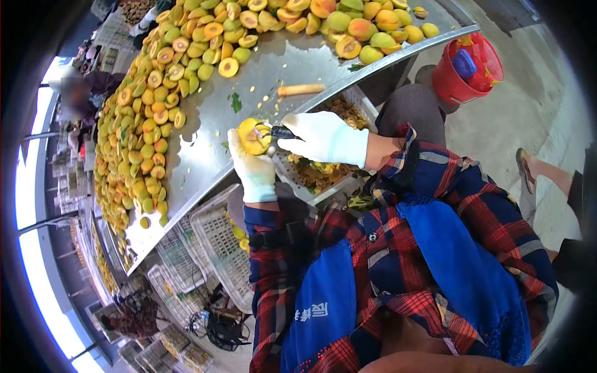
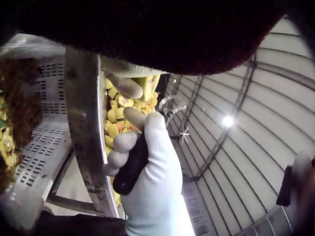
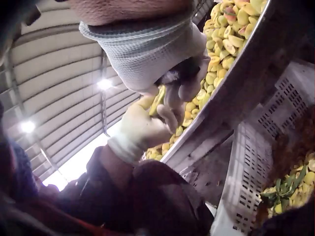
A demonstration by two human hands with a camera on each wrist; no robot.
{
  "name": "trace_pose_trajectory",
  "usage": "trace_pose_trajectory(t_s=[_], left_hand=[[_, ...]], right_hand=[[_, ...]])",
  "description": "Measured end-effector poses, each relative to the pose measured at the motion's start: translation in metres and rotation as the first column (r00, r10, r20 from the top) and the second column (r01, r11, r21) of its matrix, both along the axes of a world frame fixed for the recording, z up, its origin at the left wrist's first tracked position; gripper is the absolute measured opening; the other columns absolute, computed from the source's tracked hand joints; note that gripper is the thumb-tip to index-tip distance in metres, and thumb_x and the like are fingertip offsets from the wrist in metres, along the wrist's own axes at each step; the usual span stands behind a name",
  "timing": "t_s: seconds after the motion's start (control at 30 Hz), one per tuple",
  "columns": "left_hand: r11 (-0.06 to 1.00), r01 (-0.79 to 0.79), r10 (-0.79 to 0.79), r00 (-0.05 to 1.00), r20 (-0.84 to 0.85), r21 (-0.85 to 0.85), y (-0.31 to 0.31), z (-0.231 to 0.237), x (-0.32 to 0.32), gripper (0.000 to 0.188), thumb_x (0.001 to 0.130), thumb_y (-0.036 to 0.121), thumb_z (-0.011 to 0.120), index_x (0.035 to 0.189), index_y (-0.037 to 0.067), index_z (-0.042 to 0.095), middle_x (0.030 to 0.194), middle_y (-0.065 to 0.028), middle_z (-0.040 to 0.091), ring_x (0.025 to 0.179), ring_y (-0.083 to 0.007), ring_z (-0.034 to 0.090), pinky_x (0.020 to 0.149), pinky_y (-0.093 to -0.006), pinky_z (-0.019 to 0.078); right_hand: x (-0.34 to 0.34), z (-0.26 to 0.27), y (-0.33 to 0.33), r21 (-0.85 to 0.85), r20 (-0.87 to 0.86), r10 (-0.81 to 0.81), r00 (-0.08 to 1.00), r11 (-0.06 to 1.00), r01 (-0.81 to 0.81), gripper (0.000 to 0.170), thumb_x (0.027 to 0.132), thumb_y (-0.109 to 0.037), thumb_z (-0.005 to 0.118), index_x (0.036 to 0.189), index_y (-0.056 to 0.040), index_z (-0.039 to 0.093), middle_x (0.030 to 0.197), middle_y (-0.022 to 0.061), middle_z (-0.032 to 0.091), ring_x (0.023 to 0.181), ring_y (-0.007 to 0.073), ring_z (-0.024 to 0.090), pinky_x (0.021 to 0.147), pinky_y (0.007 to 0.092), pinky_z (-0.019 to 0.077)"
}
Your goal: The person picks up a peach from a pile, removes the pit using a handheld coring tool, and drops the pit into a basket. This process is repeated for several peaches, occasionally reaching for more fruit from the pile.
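A yellow halved fruit (image 1: 254, 137) is held by my gloved left hand (image 1: 254, 168), the thumb and fingers round its edge, above the metal table's front edge. My gloved right hand (image 1: 326, 137) grips the black handle (image 1: 284, 132) of a small tool whose curved metal end (image 1: 263, 130) meets the fruit's cut face. In the left wrist view the right hand (image 2: 155, 172) has its fingers curled round the dark handle (image 2: 132, 167). The right wrist view shows the left hand (image 3: 142, 125) with the fruit (image 3: 157, 101) close beside the right hand (image 3: 152, 59).
Many halved fruits (image 1: 149, 130) are heaped on the metal table (image 1: 211, 118), with a wooden stick (image 1: 301, 89) near its edge. Below the hands stands a white crate (image 1: 320, 198) of scraps. A red bucket (image 1: 454, 78) stands at the right, and more crates (image 1: 221, 242) at the lower left.
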State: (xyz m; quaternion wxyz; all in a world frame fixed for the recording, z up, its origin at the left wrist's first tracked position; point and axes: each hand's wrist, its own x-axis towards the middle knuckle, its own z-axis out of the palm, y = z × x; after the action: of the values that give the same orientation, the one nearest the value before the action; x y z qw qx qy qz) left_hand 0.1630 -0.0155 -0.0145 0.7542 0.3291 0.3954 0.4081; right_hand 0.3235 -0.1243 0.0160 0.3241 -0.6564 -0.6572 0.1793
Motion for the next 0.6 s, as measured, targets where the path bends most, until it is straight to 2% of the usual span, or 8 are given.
trace_pose_trajectory(t_s=[0.07,0.13,0.23,0.3,0.43,0.5,0.57,0.6], left_hand=[[0.999,-0.039,0.039,0.999,0.008,0.007,-0.006,-0.003,-0.006,0.044,0.097,0.048,0.047,0.119,0.011,0.053,0.109,-0.0055,0.061,0.092,-0.0190,0.062,0.068,-0.0321,0.0502],[0.972,-0.121,0.107,0.991,0.075,0.202,-0.008,-0.009,-0.007,0.040,0.099,0.040,0.046,0.121,0.008,0.053,0.114,-0.0086,0.059,0.100,-0.0226,0.060,0.084,-0.0378,0.0515],[0.954,-0.108,0.082,0.991,0.103,0.281,-0.023,0.016,0.002,0.038,0.100,0.034,0.044,0.122,0.004,0.052,0.116,-0.0114,0.057,0.106,-0.0250,0.058,0.093,-0.0403,0.0488],[0.940,-0.100,0.070,0.992,0.103,0.325,-0.023,0.013,0.003,0.038,0.099,0.033,0.044,0.122,0.003,0.052,0.115,-0.0125,0.057,0.107,-0.0254,0.058,0.094,-0.0401,0.0488],[0.908,-0.135,0.097,0.989,0.115,0.397,-0.019,0.005,0.006,0.037,0.098,0.029,0.045,0.118,-0.001,0.054,0.114,-0.0140,0.058,0.106,-0.0250,0.059,0.094,-0.0392,0.0495],[0.915,-0.142,0.109,0.988,0.107,0.378,-0.018,0.001,0.008,0.035,0.098,0.027,0.045,0.116,-0.001,0.055,0.115,-0.0141,0.057,0.104,-0.0245,0.059,0.092,-0.0378,0.0501],[0.920,-0.153,0.126,0.987,0.098,0.361,-0.015,-0.004,0.007,0.033,0.099,0.026,0.045,0.113,-0.001,0.056,0.116,-0.0142,0.057,0.102,-0.0240,0.060,0.090,-0.0364,0.0507],[0.851,-0.108,0.196,0.973,-0.120,0.513,-0.013,-0.008,0.006,0.032,0.100,0.025,0.044,0.110,-0.002,0.057,0.113,-0.0141,0.059,0.097,-0.0225,0.061,0.086,-0.0346,0.0513]], right_hand=[[-0.012,0.001,-0.001,-0.018,0.003,0.016,1.000,1.000,-0.016,0.040,0.091,-0.042,0.053,0.098,-0.0037,0.059,0.085,0.0182,0.065,0.077,0.0374,0.065,0.068,0.0454,0.0522],[-0.018,0.000,-0.001,-0.036,0.014,0.017,1.000,0.999,-0.017,0.039,0.091,-0.042,0.053,0.098,-0.0042,0.059,0.085,0.0181,0.065,0.077,0.0372,0.065,0.067,0.0455,0.0523],[-0.023,-0.003,0.001,-0.055,0.010,-0.008,1.000,0.998,0.009,0.037,0.091,-0.041,0.053,0.096,-0.0051,0.059,0.084,0.0177,0.065,0.076,0.0374,0.065,0.068,0.0460,0.0523],[-0.026,-0.005,0.001,-0.013,-0.003,-0.048,0.999,0.999,0.048,0.030,0.091,-0.036,0.055,0.094,-0.0062,0.056,0.080,0.0173,0.062,0.073,0.0380,0.063,0.064,0.0448,0.0514],[-0.028,-0.009,0.005,-0.009,0.006,-0.065,0.998,0.998,0.065,0.028,0.091,-0.035,0.055,0.093,-0.0068,0.057,0.081,0.0169,0.062,0.073,0.0376,0.063,0.063,0.0442,0.0517],[-0.028,-0.013,0.008,0.041,0.097,-0.047,0.994,0.998,0.043,0.027,0.091,-0.034,0.056,0.092,-0.0067,0.057,0.079,0.0165,0.062,0.073,0.0366,0.063,0.062,0.0435,0.0518],[-0.029,-0.007,0.009,-0.026,0.119,-0.019,0.993,0.999,0.022,0.027,0.091,-0.034,0.056,0.092,-0.0062,0.057,0.078,0.0166,0.062,0.073,0.0365,0.064,0.062,0.0434,0.0518],[-0.030,-0.006,0.009,-0.090,0.141,0.007,0.990,0.996,0.006,0.028,0.091,-0.033,0.056,0.093,-0.0056,0.057,0.077,0.0166,0.062,0.073,0.0363,0.064,0.062,0.0434,0.0518]])
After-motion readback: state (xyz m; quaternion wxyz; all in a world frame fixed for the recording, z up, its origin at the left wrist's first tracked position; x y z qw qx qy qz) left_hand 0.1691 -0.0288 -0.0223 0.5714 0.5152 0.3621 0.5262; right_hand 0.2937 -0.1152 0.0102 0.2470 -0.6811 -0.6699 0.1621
